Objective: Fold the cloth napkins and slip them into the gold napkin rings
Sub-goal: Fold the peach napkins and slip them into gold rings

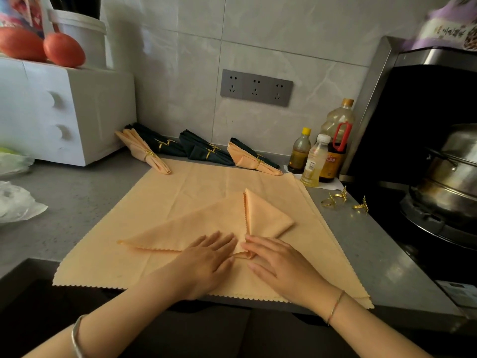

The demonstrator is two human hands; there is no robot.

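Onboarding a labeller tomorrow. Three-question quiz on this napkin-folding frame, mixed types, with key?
1. True or false: the half-folded peach cloth napkin under the left hand and right hand already sits in a ring.
2. Where do the loose gold leaf-trimmed napkin rings lie? A: on that napkin. B: on the grey counter, right of the flat peach napkin stack. C: in the right hand.
3. How many loose rings show?
Key: 1 false; 2 B; 3 three.
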